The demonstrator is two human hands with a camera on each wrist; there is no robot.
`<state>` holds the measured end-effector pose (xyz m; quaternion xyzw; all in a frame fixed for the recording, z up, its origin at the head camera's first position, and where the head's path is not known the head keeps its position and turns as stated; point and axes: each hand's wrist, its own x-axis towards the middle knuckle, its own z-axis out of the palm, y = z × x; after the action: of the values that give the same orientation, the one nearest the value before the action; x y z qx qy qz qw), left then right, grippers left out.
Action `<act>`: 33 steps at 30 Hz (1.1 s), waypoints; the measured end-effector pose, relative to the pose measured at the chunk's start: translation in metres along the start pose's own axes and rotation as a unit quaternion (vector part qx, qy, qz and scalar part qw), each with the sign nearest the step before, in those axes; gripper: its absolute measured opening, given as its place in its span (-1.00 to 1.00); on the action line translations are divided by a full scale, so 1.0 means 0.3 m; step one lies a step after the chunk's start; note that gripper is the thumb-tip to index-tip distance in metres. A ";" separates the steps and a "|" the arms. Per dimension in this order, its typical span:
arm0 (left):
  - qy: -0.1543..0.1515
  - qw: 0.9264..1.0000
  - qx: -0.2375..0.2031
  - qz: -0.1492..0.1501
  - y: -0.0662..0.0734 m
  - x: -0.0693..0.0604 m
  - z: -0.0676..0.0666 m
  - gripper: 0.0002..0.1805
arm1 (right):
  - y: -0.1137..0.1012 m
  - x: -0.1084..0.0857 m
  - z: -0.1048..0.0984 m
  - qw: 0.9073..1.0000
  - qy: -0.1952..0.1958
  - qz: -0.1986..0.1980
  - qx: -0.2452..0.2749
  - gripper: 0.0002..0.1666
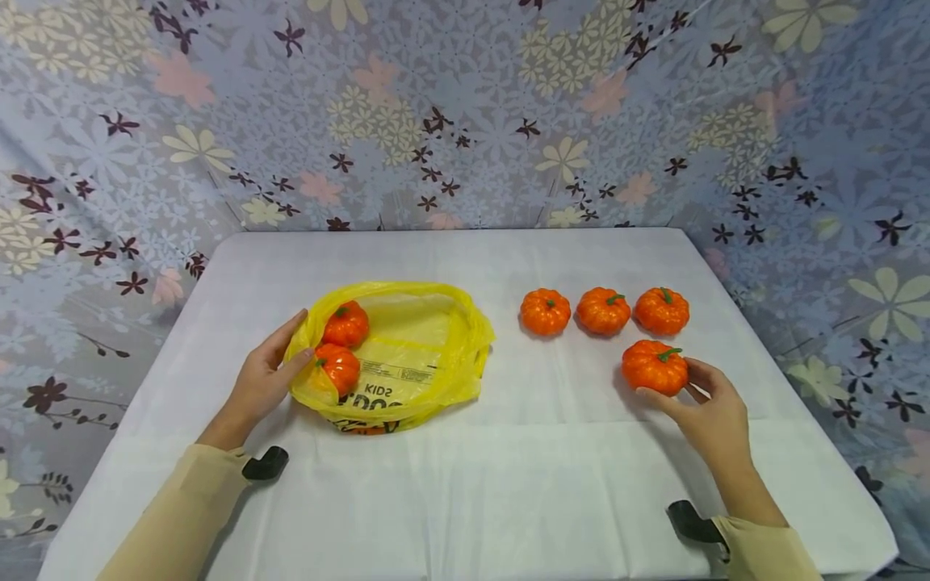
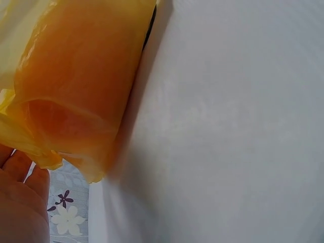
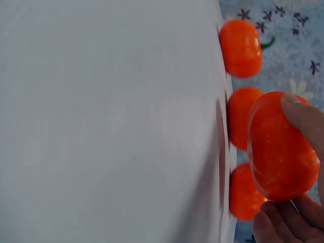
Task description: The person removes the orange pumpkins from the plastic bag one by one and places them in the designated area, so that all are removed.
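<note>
A yellow plastic bag (image 1: 458, 379) lies on its side with its mouth open, two small orange pumpkins (image 1: 346, 323) inside at its left. My left hand (image 1: 265, 379) holds the bag's left rim, thumb over the edge; in the left wrist view the fingers (image 2: 19, 164) are beside the thin yellow plastic (image 2: 76, 91). On the right, my right hand (image 1: 715, 411) grips a small orange pumpkin (image 1: 654, 368) with a green stem between thumb and fingers. The right wrist view shows this pumpkin (image 3: 281, 147) raised off the table. Its far side is hidden by the hand.
Three more pumpkins stand in a row behind the held one: a left one (image 1: 545, 312), a middle one (image 1: 603, 311) and a right one (image 1: 662, 311). A white cloth covers the table (image 1: 465, 500). Floral fabric (image 1: 465, 121) hangs behind and at the sides.
</note>
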<state>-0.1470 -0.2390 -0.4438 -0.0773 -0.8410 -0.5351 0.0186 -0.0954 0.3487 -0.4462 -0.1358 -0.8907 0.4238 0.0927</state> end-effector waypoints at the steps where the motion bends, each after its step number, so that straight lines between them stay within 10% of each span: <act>1: 0.000 1.000 0.001 -0.001 0.000 0.000 0.000 -0.30 | 0.009 -0.001 -0.010 1.000 0.001 0.006 -0.003 0.09; 33: 0.004 1.000 0.016 -0.002 -0.002 0.006 0.007 -0.33 | 0.086 0.034 -0.108 0.986 -0.047 0.124 -0.102 0.43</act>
<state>-0.1487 -0.2371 -0.4451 -0.0735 -0.8494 -0.5221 0.0218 -0.0918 0.3913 -0.4456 -0.2340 -0.9088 0.3452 -0.0169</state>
